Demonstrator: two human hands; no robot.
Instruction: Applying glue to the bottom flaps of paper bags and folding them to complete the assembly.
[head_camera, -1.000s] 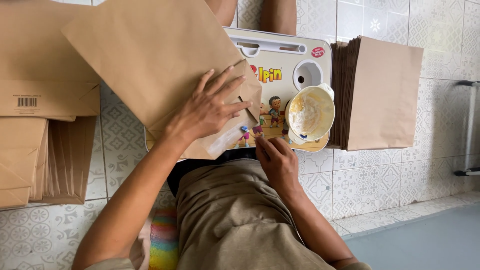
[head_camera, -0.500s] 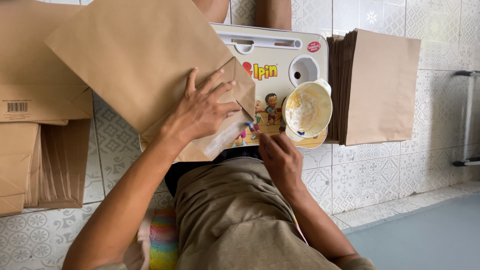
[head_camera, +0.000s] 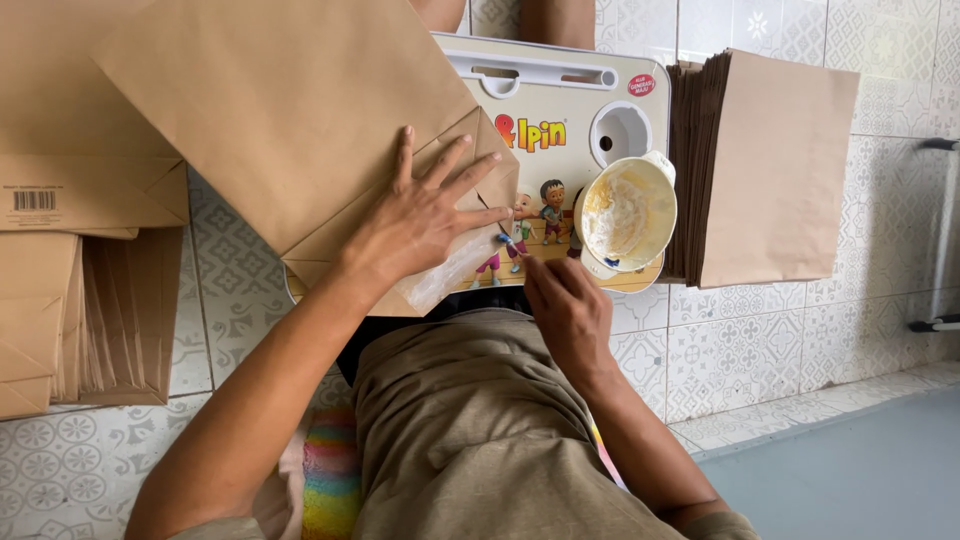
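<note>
Pressing flat with fingers spread wide apart, the left hand (head_camera: 425, 225) lies palm-down on a brown paper bag (head_camera: 290, 120) near its folded bottom end, the fingertips reaching toward the fold's edge. Under the heel of that hand the flap (head_camera: 445, 275) shows a pale, shiny smear. The bag rests tilted across the near left part of a small lap tray (head_camera: 580, 120) printed with cartoon figures, and it overhangs the tray's left edge.

Just to the right, the right hand (head_camera: 565, 315) has its fingers drawn together in a pinch on a thin brush (head_camera: 505, 235) — its tip sits beside the left hand's index finger, at the corner of the fold. The hand itself hovers over the tray's near edge, above the person's lap.

Beyond the right hand stands a cream-coloured bowl (head_camera: 625, 215), tilted, with whitish paste on its inside; it sits on the tray's right side, below a round cup hole (head_camera: 620, 132).

Right of the tray, a stack of flat brown bags (head_camera: 770, 165) stands on edge on the patterned tile floor (head_camera: 740, 350) — more folded bags (head_camera: 80, 300) are piled at the left
</note>
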